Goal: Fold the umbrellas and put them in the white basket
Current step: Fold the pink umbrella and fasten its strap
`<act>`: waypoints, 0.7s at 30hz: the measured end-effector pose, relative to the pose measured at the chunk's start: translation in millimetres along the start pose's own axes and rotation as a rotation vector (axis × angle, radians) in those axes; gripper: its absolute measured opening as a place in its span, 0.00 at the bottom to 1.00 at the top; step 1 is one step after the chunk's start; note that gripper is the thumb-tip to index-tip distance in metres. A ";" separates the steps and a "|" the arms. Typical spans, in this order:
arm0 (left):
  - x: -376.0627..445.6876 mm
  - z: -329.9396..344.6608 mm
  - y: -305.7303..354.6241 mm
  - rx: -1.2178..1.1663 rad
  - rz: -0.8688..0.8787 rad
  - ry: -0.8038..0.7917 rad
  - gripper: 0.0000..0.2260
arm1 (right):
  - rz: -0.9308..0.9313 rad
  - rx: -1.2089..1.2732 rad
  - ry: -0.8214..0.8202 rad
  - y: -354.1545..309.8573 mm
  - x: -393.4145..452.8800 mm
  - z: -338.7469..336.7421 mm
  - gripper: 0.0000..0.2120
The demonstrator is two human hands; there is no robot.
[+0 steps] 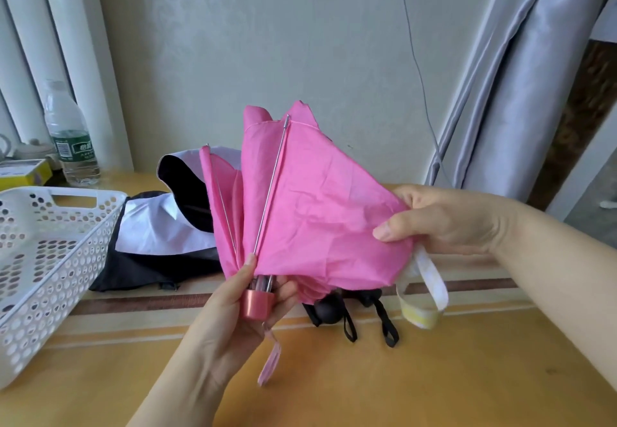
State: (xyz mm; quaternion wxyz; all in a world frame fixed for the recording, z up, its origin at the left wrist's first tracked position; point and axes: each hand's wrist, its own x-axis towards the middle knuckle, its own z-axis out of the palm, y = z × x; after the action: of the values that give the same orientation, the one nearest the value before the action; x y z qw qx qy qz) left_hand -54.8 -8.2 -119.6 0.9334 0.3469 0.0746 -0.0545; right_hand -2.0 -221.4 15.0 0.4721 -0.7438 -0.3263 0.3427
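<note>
**Pink umbrella held over the table, half gathered**

A yellow wooden table [434,376] with brown stripes is standing against a pale wall, with white radiator pipes [66,42] rising at the left and a grey curtain [517,75] hanging at the right. A thin cable [414,59] is running down the wall.

In the head view, the left hand [233,319] is gripping the pink umbrella [310,212] at its handle end, fingers curled round the clear stem just above the pink cap [257,304], the thumb lying up along a metal rib [270,189]. A pink wrist strap [269,363] is dangling below that hand. The right hand [444,222] is pinching a loose fold of the pink cloth between thumb and fingers, and a white and yellow closing strap [427,289] is hanging from under it. The umbrella is being held above the table, its ribs pointing up and away, the cloth bunched but not rolled.

Behind it a black and white umbrella [160,236] is lying open-sided on the table, touching the white basket [50,246], which is sitting at the left edge. A black handle [330,309] with black loops is showing on the table just under the pink cloth. A water bottle [68,136] is standing near the pipes, beside a yellow box [30,172].
</note>
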 end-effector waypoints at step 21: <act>5.1 -10.8 -10.2 0.371 0.313 -0.037 0.13 | 0.172 -0.246 -0.080 10.6 -5.3 10.2 0.09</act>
State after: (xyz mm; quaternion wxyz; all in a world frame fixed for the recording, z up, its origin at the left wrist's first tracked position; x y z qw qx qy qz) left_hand -52.4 -9.0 -135.1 0.8519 0.5187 -0.0083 0.0717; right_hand -11.6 -224.4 3.0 0.3328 -0.8069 -0.3198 0.3687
